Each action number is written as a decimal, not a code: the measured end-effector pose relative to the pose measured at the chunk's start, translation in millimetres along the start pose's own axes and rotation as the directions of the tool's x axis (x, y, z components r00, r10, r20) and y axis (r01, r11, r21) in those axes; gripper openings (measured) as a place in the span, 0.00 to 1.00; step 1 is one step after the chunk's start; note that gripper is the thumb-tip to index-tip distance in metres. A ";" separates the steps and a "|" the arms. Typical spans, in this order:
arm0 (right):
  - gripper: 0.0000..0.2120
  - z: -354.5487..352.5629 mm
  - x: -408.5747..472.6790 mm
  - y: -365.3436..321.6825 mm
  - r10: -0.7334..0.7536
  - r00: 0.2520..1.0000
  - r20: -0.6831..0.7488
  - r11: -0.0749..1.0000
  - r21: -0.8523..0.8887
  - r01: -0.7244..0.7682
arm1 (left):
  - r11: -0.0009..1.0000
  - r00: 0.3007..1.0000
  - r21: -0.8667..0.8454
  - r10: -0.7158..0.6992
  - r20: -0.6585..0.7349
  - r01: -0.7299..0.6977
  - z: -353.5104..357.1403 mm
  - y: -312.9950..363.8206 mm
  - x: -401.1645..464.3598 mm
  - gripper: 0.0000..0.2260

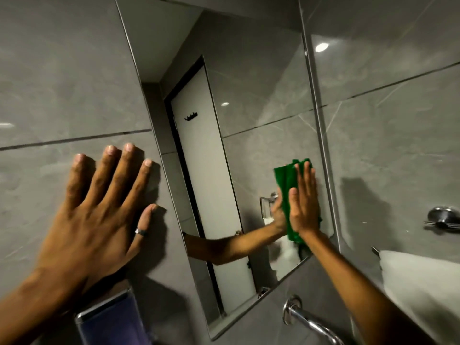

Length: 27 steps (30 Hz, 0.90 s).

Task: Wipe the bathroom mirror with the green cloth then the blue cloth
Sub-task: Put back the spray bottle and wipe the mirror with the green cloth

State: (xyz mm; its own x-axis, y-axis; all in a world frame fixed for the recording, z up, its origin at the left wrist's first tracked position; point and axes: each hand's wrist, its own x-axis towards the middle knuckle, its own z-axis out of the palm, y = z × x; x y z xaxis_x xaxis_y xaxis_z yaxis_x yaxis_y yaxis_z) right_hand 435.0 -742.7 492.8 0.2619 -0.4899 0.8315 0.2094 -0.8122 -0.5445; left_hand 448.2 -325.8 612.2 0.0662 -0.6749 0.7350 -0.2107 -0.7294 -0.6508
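- Pressing a folded green cloth (286, 185) flat against the tall rectangular frameless mirror (249, 83), the right hand (305, 207) works close to the glass's right edge, low on the pane, with the lower right corner just below the wrist.
- Right grip: fingers straight and held together, palm flat on the cloth, pinning it to the glass rather than curling round it; cloth shows above the fingertips, beside the thumb and below the heel of the hand.
- Left hand (99, 210) lies on the grey marbled wall tile (62, 70) just left of the mirror's left edge, fingers spread wide apart, holding nothing; a silver ring (140, 231) sits on the thumb, which lies near the mirror's edge without crossing it.
- Most of the glass above and left of the cloth stands open, reflecting a white door with a black frame, a black hook rack and the person's forearm.
- A narrow strip of tile separates the right mirror edge from a dark grout joint running upward.
- Below the mirror's bottom edge, a curved chrome tap spout (308, 322) juts from the wall, near the right forearm.
- A white towel (420, 277) hangs at the right, under a chrome wall fitting (444, 216), well apart from the cloth.
- A clear-topped container with dark blue contents (112, 324) sits beneath the left wrist; what it is cannot be told.
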 end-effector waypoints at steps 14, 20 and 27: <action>0.29 41.4 -123.8 -64.5 -0.036 0.999 -0.025 0.999 0.007 0.036 | 0.998 0.998 -0.042 -0.049 0.031 0.051 -13.9 5.0 6.2 0.35; 0.29 76.2 -242.7 -128.0 -0.242 0.961 0.133 0.964 -0.075 0.254 | 0.998 0.998 -0.029 -0.048 0.027 0.049 -10.1 2.9 3.0 0.35; 0.29 36.8 -155.1 -12.3 0.053 0.999 0.003 0.999 0.013 -0.053 | 0.998 0.998 -0.035 -0.054 0.016 0.055 7.7 -0.4 3.5 0.36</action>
State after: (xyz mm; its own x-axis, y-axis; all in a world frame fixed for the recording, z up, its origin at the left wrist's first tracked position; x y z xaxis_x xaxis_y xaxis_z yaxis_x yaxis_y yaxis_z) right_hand 426.5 -645.1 366.4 0.2754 -0.5313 0.8012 0.2076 -0.7808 -0.5892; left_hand 456.0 -328.7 613.6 0.0936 -0.6360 0.7660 -0.2404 -0.7611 -0.6025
